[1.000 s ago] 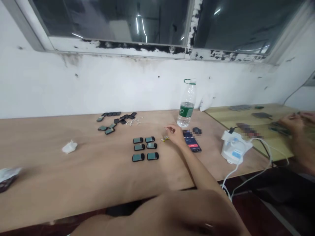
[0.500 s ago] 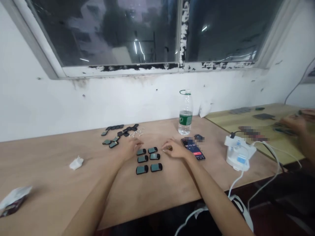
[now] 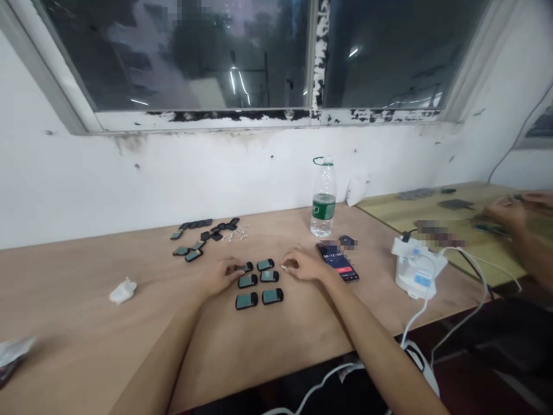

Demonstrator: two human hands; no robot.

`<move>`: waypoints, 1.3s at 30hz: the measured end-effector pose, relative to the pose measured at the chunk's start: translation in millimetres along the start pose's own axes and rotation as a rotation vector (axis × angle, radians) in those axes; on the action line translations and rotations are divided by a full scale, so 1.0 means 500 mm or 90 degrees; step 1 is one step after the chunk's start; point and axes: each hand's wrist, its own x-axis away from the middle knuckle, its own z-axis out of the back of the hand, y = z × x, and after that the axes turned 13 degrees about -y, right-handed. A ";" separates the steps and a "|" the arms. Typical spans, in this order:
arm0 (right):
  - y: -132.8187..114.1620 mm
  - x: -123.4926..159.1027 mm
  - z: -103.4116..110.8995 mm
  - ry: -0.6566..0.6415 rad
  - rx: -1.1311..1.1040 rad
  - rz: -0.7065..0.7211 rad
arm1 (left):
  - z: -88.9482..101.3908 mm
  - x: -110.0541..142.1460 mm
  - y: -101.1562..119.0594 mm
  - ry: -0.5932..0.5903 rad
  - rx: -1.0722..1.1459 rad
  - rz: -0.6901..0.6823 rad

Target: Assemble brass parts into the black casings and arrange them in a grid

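In front of me, several small black oblong cases with grey-green faces lie in two columns on the brown table; one case is at the near left. My left hand has its thumb and fingers closed at the left end of the far-left case, partly covering it. My right hand is just right of the far-right case, pinching a tiny white piece between its fingertips. More white pieces lie scattered farther back, beside a loose group of black cases.
A water bottle stands near the wall. A phone with a running timer lies right of my right hand, near a white power strip with cables. Crumpled tissue lies left. Another person's hands work on the yellow-green table.
My left hand has come down slightly left and closed at the far-left case. A white piece now shows in my right fingertips. The view has shifted a little.
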 end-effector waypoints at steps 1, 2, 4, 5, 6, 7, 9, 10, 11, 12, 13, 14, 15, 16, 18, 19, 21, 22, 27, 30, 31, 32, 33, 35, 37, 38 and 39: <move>-0.005 -0.001 -0.001 0.006 0.013 -0.001 | -0.001 0.001 -0.001 0.002 -0.003 0.006; -0.009 -0.002 -0.004 0.011 0.029 -0.003 | -0.003 0.001 -0.002 0.007 -0.005 0.012; -0.017 -0.004 -0.009 0.014 0.065 -0.009 | -0.006 0.002 0.000 0.028 -0.005 0.027; -0.020 -0.004 -0.011 0.012 0.079 -0.013 | -0.006 0.002 0.001 0.041 -0.005 0.033; -0.023 -0.004 -0.013 0.011 0.085 -0.017 | -0.007 0.002 0.004 0.055 -0.006 0.038; -0.027 -0.004 -0.014 0.013 0.079 -0.022 | -0.007 0.001 0.007 0.068 -0.009 0.039; -0.034 -0.005 -0.014 0.029 0.028 -0.027 | -0.006 0.001 0.017 0.101 -0.024 0.024; -0.039 -0.006 -0.014 0.043 -0.011 -0.025 | -0.006 0.001 0.024 0.119 -0.035 0.008; -0.044 -0.008 -0.014 0.062 -0.054 -0.020 | -0.007 0.001 0.032 0.134 -0.046 -0.015; -0.050 -0.011 -0.015 0.084 -0.099 -0.013 | -0.009 0.001 0.040 0.144 -0.061 -0.045; -0.056 -0.016 -0.017 0.110 -0.141 -0.006 | -0.012 0.000 0.050 0.147 -0.079 -0.077; -0.063 -0.021 -0.019 0.141 -0.179 0.001 | -0.017 -0.001 0.060 0.143 -0.100 -0.109; -0.069 -0.026 -0.023 0.173 -0.213 0.004 | -0.022 -0.002 0.070 0.131 -0.124 -0.140; -0.075 -0.031 -0.027 0.201 -0.241 0.006 | -0.027 -0.003 0.079 0.121 -0.150 -0.166; -0.083 -0.038 -0.034 0.227 -0.277 0.011 | -0.037 -0.004 0.093 0.116 -0.199 -0.206; -0.086 -0.040 -0.037 0.228 -0.285 0.016 | -0.041 -0.005 0.098 0.123 -0.215 -0.223; -0.088 -0.040 -0.041 0.221 -0.284 0.026 | -0.046 -0.005 0.103 0.151 -0.229 -0.254; -0.087 -0.039 -0.042 0.221 -0.280 0.028 | -0.048 -0.005 0.104 0.166 -0.230 -0.267; -0.085 -0.038 -0.048 0.249 -0.261 0.019 | -0.055 -0.008 0.105 0.219 -0.218 -0.287; -0.086 -0.042 -0.052 0.255 -0.241 0.037 | -0.057 -0.012 0.105 0.257 -0.213 -0.317; -0.087 -0.043 -0.053 0.260 -0.234 0.043 | -0.057 -0.013 0.104 0.264 -0.213 -0.318; -0.087 -0.043 -0.054 0.266 -0.227 0.050 | -0.056 -0.013 0.104 0.269 -0.213 -0.317; -0.087 -0.043 -0.055 0.269 -0.221 0.059 | -0.056 -0.013 0.103 0.273 -0.214 -0.317; -0.085 -0.040 -0.056 0.248 -0.218 0.078 | -0.054 -0.011 0.099 0.276 -0.209 -0.313; -0.080 -0.037 -0.057 0.185 -0.231 0.093 | -0.053 -0.009 0.093 0.275 -0.187 -0.298; -0.077 -0.035 -0.058 0.151 -0.239 0.098 | -0.054 -0.009 0.090 0.276 -0.173 -0.289; -0.075 -0.035 -0.058 0.125 -0.240 0.101 | -0.055 -0.009 0.086 0.277 -0.161 -0.282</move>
